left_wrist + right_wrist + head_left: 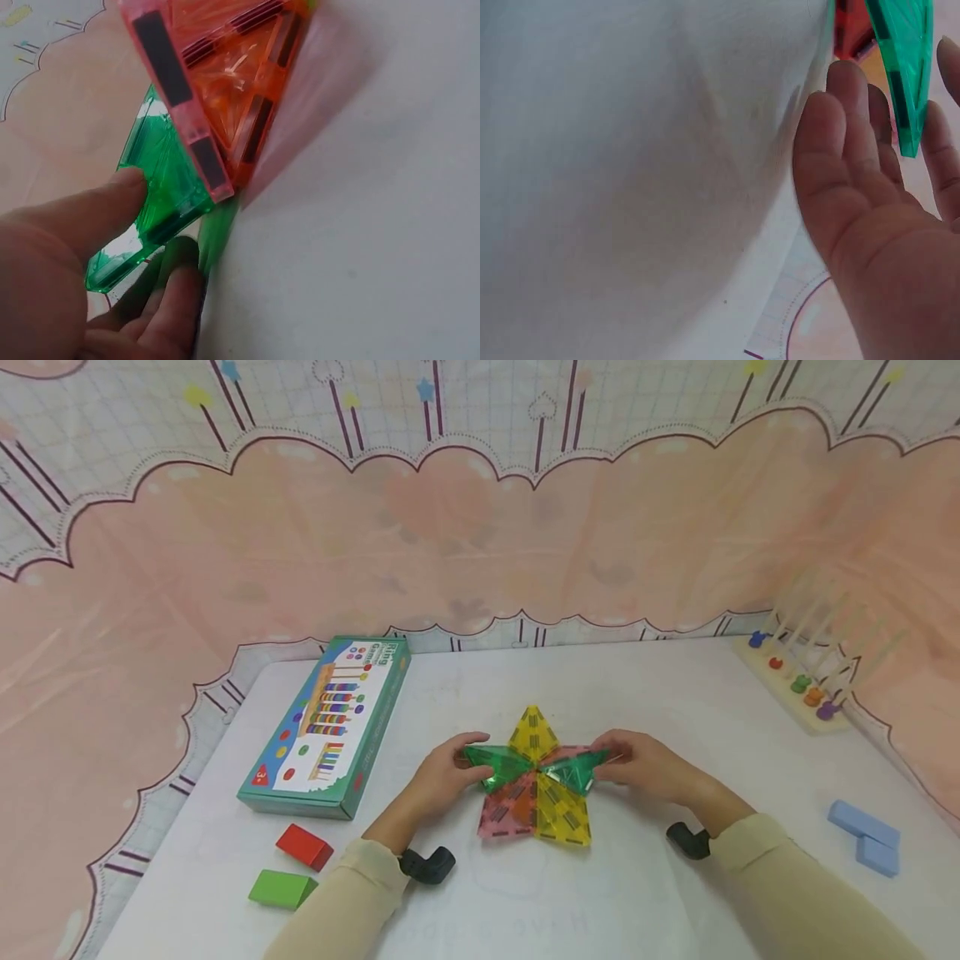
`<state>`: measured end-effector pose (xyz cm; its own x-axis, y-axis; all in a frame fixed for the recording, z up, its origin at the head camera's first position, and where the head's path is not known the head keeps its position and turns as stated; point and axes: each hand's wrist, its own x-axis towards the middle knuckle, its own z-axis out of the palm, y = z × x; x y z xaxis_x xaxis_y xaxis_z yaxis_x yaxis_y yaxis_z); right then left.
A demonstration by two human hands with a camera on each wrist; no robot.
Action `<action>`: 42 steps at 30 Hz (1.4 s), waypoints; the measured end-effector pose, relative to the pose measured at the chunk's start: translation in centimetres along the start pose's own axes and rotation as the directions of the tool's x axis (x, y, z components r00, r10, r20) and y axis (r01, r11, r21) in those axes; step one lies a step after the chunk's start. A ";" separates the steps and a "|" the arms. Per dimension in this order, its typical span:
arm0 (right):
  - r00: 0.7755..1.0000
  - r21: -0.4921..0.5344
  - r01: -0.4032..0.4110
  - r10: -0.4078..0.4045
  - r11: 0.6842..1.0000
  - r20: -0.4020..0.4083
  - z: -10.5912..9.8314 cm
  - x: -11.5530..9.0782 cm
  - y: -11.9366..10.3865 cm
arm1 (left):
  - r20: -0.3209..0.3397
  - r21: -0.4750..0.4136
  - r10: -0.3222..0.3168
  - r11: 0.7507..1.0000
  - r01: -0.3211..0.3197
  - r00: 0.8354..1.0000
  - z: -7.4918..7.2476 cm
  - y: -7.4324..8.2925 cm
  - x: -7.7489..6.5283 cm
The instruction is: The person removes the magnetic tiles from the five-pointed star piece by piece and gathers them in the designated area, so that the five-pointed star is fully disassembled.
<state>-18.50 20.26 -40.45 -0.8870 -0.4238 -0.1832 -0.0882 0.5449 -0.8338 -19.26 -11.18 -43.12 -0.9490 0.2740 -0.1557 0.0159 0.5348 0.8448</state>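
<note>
Head view shows the tile star (536,782) in the middle of the surface (630,693); the left hand (442,777) pinches its left green point (501,762), the right hand (654,767) is around its right green point (572,771), gripping I cannot tell

A Ring Game box (326,727) lies near a red block (300,846) and green block (279,889), opposite a peg board (780,689) and two light-blue blocks (862,823).

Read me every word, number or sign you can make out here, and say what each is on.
"Ring Game": on the green box.
"3+": on the red badge of that box.
Anything finer on the box: too small to read.
Lettering on the white tabletop: too faint.
</note>
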 end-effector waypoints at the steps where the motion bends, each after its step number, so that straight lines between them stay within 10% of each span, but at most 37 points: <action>1: 1.000 0.015 -0.018 0.018 1.000 0.003 0.1 0.1 0.0 | 0.012 -0.004 0.003 1.000 -0.003 1.000 0.0 0.0 0.1; 23: 0.995 0.120 -0.099 0.098 0.988 0.017 -3.3 -1.7 1.6 | 0.072 -0.088 0.005 0.996 0.001 0.997 0.7 -0.1 1.0; 36: 0.955 -0.199 -0.147 0.086 0.969 -0.285 -11.1 -3.7 4.4 | 0.073 -0.104 -0.024 0.994 0.032 0.997 0.5 -0.4 0.9; 42: 0.966 -0.187 -0.156 0.111 0.970 -0.233 -13.0 -2.9 6.1 | 0.077 -0.129 -0.034 0.991 0.044 0.996 0.6 -0.2 0.8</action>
<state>-22.35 34.25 -38.20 -0.9723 -0.1807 -0.1484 -0.0315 0.7300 -0.6827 -19.84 -10.61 -43.70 -0.9219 0.3165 -0.2233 -0.0665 0.4386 0.8962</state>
